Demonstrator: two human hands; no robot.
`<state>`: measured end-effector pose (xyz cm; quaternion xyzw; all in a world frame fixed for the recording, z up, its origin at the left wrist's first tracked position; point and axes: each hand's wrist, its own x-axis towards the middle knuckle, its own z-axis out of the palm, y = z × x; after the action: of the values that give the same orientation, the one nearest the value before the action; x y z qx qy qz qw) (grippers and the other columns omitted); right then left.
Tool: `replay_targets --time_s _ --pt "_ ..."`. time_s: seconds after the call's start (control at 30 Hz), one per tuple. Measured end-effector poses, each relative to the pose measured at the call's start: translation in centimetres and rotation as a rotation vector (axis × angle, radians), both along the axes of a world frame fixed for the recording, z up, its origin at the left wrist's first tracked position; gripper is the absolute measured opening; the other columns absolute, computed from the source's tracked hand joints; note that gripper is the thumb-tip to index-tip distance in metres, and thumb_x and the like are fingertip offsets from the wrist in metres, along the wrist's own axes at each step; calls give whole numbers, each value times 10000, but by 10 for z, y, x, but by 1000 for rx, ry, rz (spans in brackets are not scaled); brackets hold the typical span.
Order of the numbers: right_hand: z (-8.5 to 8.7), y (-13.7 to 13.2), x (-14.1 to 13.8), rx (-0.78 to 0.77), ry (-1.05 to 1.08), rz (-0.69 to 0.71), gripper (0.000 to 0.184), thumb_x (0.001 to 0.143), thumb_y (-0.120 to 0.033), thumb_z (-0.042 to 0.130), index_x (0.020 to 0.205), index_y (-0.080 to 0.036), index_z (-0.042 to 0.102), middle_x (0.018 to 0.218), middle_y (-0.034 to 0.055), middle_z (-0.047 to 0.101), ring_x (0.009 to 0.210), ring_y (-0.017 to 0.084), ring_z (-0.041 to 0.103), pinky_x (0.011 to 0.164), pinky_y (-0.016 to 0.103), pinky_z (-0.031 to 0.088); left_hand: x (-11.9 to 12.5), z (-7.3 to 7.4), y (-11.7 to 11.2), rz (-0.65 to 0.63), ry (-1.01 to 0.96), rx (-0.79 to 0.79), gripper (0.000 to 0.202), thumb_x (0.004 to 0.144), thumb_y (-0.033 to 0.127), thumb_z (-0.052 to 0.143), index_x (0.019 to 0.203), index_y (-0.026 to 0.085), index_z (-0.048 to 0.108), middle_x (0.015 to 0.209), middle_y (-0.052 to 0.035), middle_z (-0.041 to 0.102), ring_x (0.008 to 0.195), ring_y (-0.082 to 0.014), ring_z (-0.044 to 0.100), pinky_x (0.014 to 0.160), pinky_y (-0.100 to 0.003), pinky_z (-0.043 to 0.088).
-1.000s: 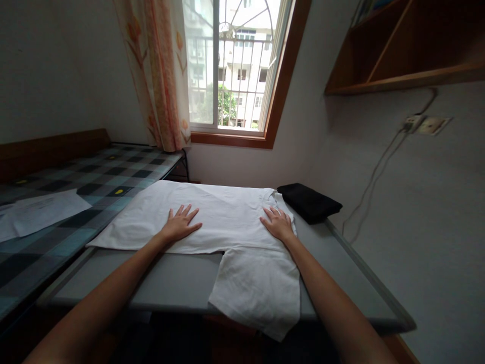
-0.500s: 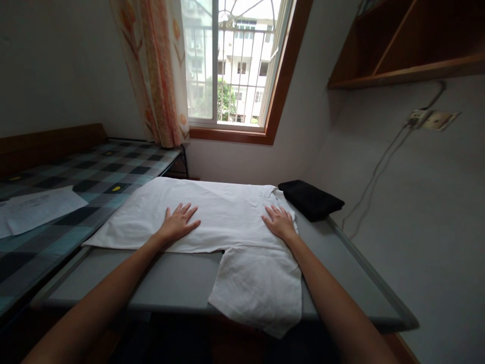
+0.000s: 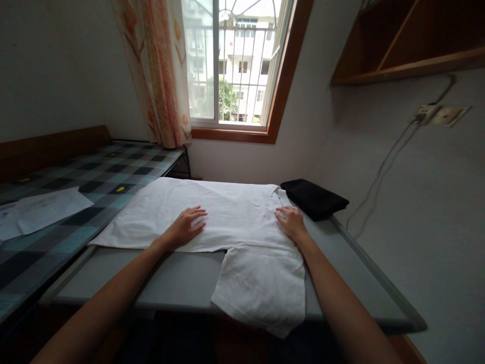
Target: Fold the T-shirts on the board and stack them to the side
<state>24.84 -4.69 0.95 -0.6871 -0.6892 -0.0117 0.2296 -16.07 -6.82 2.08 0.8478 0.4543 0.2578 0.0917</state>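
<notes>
A white T-shirt lies spread across a grey table, one sleeve hanging over the near edge. My left hand rests palm down on the shirt's middle, fingers together and slightly curled, holding nothing. On the shirt's right end near the collar lies my right hand, flat and with nothing in it. A folded black cloth sits just beyond my right hand at the table's far right corner.
A bed with a checked blue cover adjoins the table on the left, with a white sheet of fabric on it. A window and curtain stand behind. A wooden shelf and a wall socket with cable are on the right.
Both hands have slid a little to the right across the shirt. The fingers of both hands have drawn closer together from a spread position.
</notes>
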Motion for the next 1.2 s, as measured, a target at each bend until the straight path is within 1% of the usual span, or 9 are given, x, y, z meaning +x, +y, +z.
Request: replay_targets --time_s 0.17,0.27,0.4,0.5,0.7,0.87,1.03,1.1,1.2 --pt "-5 0 2 -61 -10 8 344 876 -392 532 1147 -242 682 1235 74 612 1150 269 493 970 382 350 15 2 -11 -78 -35 -59 388 885 379 530 1205 192 645 1275 -105 631 1228 -242 539 1126 -450 312" --pt "-6 0 1 -62 2 -9 339 877 -389 528 1149 -253 677 1223 74 607 1147 269 486 966 390 348 29 10 -17 -216 -78 -142 384 869 395 577 1196 208 654 1271 -111 629 1249 -240 516 1125 -429 305" --pt "-6 0 0 -67 17 -14 341 870 -386 533 1153 -257 673 1222 72 604 1133 268 490 961 390 348 48 27 -16 -459 19 -387 507 741 438 740 1215 285 648 1351 -88 573 1357 -300 397 1163 -542 123" --pt "-5 -1 1 -71 21 -11 341 872 -390 528 1154 -263 672 1229 66 602 1141 267 487 969 391 343 60 38 -11 -583 61 -501 574 688 387 791 1237 335 633 1414 -68 517 1406 -331 309 1150 -588 52" --pt "-5 -1 1 -74 12 -9 346 876 -396 519 1160 -269 668 1232 68 600 1148 271 482 972 390 345 82 38 -22 -617 124 -435 513 729 219 709 1218 364 650 1412 -69 500 1369 -366 349 1101 -683 37" --pt "-5 -1 1 -78 11 -2 358 876 -391 517 1169 -247 665 1234 77 595 1155 271 477 982 385 340 88 34 -37 -692 88 -375 460 697 185 741 1121 364 713 1400 -38 507 1365 -335 354 1166 -558 80" --pt "-6 -1 2 -77 -1 14 362 880 -387 515 1180 -247 661 1234 79 591 1154 266 480 988 384 333 80 37 -34 -743 4 -451 290 704 286 792 989 336 769 1394 -36 530 1370 -324 363 1174 -479 160" --pt "-7 -1 2 -79 -11 17 359 883 -386 513 1183 -251 659 1239 77 591 1158 264 479 990 384 329 77 38 -34 -749 -50 -486 259 728 345 782 985 321 772 1368 -47 556 1363 -314 379 1159 -454 218" --pt "-5 -1 2 -91 -19 20 362 885 -388 513 1189 -252 655 1252 76 590 1161 262 478 992 384 328 80 39 -38 -741 -98 -452 328 715 383 791 1036 328 756 1330 -52 580 1349 -300 389 1135 -427 271"
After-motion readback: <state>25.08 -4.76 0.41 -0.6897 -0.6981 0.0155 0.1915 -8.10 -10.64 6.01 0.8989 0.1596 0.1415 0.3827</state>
